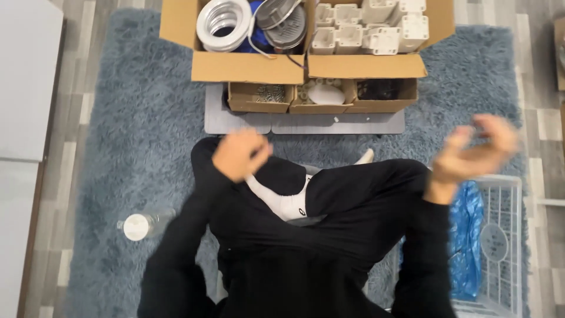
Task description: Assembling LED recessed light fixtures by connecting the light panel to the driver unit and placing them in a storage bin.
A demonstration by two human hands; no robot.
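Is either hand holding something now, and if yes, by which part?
Neither visibly holds anything. The left hand is a loose, blurred fist above the knee; the right hand is raised with curled fingers, too blurred to exclude something small.

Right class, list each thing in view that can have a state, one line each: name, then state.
Large cardboard box: flaps open, full of parts.
Three small boxes: open.
Water bottle: lying on rug, capped.
White basket: upright, blue bag inside.
Left hand: raised, blurred.
Right hand: raised, fingers curled.
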